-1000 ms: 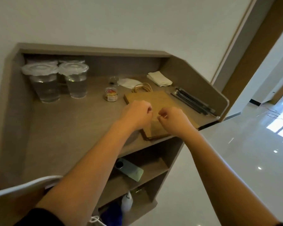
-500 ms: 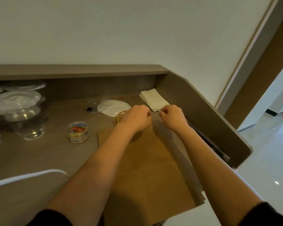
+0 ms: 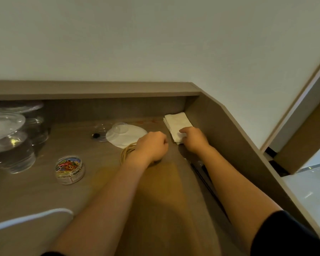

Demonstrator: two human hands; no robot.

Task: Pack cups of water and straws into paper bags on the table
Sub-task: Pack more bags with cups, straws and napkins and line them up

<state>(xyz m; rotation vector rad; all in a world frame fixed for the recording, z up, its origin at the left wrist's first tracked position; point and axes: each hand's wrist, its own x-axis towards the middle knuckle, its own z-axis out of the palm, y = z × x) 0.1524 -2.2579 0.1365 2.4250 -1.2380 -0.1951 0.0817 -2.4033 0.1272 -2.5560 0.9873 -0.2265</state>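
Two forearms in view, both bare from wrist to above the elbow. Left hand point(image 3: 151, 146) and right hand point(image 3: 193, 139) both bare: no gloves, rings, watch or wristband visible on either. Right sleeve point(image 3: 284, 235) dark, black or near black, plain, short; its hem crosses the arm just above the elbow with a smooth curved edge. No print, seam or logo can be made out on it. Left sleeve point(image 3: 50, 254) also dark, only a thin strip showing at the bottom edge of the view; cut and detail cannot be told. Nails not clearly visible; picture slightly blurred.
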